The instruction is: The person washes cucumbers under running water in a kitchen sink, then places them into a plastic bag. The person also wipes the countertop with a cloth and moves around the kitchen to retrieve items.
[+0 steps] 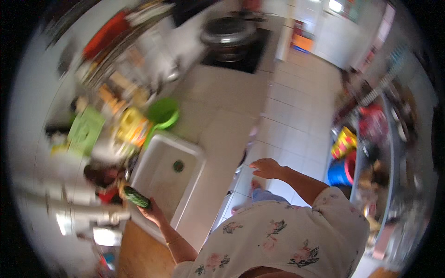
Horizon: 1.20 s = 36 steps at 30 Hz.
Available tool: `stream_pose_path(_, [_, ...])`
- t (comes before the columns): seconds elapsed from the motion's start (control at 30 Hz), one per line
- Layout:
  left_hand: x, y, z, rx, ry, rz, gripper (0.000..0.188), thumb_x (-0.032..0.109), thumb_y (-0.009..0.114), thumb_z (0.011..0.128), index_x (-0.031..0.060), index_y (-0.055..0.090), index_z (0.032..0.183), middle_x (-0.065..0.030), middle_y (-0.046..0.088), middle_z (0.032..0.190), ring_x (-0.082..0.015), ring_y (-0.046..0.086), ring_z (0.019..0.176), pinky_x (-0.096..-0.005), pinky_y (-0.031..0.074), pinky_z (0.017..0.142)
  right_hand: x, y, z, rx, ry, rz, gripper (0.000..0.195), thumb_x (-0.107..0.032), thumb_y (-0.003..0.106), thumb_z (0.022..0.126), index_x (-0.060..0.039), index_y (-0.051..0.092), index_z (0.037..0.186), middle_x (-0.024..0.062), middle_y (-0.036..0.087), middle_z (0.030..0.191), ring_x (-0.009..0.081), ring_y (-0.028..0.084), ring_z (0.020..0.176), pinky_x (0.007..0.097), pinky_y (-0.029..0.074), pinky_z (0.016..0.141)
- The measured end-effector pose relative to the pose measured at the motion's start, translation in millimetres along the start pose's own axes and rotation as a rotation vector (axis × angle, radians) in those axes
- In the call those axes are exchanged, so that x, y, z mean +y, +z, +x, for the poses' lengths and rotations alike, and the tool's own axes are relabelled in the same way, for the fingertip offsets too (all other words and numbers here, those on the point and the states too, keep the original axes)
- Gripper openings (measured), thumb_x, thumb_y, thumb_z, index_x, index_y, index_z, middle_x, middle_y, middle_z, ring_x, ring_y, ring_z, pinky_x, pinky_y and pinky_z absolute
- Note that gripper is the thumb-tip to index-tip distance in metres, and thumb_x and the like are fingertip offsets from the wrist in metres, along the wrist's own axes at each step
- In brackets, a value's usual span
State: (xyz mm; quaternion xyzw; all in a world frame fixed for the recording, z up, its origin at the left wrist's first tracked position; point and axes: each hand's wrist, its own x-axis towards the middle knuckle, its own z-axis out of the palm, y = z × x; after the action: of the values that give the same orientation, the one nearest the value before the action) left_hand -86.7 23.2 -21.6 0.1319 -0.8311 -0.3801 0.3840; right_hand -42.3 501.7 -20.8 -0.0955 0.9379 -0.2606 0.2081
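My left hand (153, 211) is closed around one end of a dark green, pale-streaked vegetable (137, 197) that looks like a cucumber. It is held over the near left rim of a white rectangular sink (201, 180). Down in the sink basin a round drain (178, 166) shows. Away from the counter, my right hand (266, 168) hangs over the tiled floor with its fingers loosely spread, holding nothing.
A green plastic basin (163, 113) and a yellow bottle (131, 125) stand behind the sink. Farther along the counter, a lidded pot (228, 38) rests on a black cooktop (259, 52). A wooden board (146, 250) lies left. Shelving with a blue bucket (338, 173) lines the right.
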Motion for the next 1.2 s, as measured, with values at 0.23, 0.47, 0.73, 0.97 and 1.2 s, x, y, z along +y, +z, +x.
stream_pose_path(0.23, [191.5, 176.1, -76.7, -0.829, 0.844, 0.124, 0.036, 0.01, 0.069, 0.061, 0.008, 0.057, 0.095, -0.0126, 0.057, 0.086, -0.0349, 0.053, 0.085, -0.0466, 0.039, 0.077, 70.0, -6.8, -47.3, 0.339, -0.032, 0.378, 0.042, -0.036, 0.053, 0.085, -0.0082, 0.052, 0.117, 0.0135, 0.059, 0.107, 0.0308, 0.058, 0.096, 0.0419, 0.047, 0.081])
stream_pose_path(0.47, [359.2, 330.7, -211.3, -1.264, 1.111, -0.296, 0.037, 0.009, 0.069, 0.062, 0.0079, 0.057, 0.098, -0.0119, 0.056, 0.087, -0.0342, 0.052, 0.088, -0.0457, 0.038, 0.08, 189.5, -47.8, -88.8, 0.488, -0.146, 1.119, 0.076, -0.031, 0.065, 0.082, -0.0124, 0.022, 0.142, 0.0079, 0.053, 0.122, 0.0185, 0.056, 0.105, 0.0345, 0.046, 0.086])
stream_pose_path(0.73, [474.4, 463.5, -311.7, -1.522, 1.257, -0.42, 0.064, 0.011, 0.075, 0.058, 0.0086, 0.049, 0.116, -0.0151, 0.054, 0.106, -0.0352, 0.049, 0.102, -0.0469, 0.035, 0.09, 294.6, -109.7, -123.7, 0.903, -0.241, 1.731, 0.055, -0.029, 0.065, 0.084, -0.013, 0.04, 0.13, 0.0024, 0.055, 0.112, 0.0119, 0.052, 0.097, 0.0258, 0.045, 0.082])
stream_pose_path(0.97, [528.4, 632.9, -312.1, -1.546, 1.278, -0.466, 0.074, 0.016, 0.075, 0.065, 0.0028, 0.04, 0.129, -0.0215, 0.044, 0.126, -0.0382, 0.037, 0.12, -0.0477, 0.027, 0.102, 434.5, -137.7, -127.1, 1.46, 0.062, 2.147, 0.048, -0.026, 0.06, 0.087, -0.0135, 0.042, 0.13, 0.0113, 0.061, 0.103, 0.0229, 0.063, 0.087, 0.0308, 0.052, 0.068])
stream_pose_path(1.2, [626.7, 792.7, -293.8, -1.732, 1.273, -0.493, 0.074, 0.018, 0.077, 0.063, 0.0025, 0.042, 0.127, -0.0191, 0.047, 0.124, -0.0363, 0.041, 0.118, -0.0458, 0.03, 0.101, 514.5, -216.0, -141.2, 1.655, 0.047, 2.177, 0.044, -0.033, 0.055, 0.089, -0.0151, 0.042, 0.127, 0.0132, 0.056, 0.115, 0.0308, 0.062, 0.092, 0.0397, 0.051, 0.072])
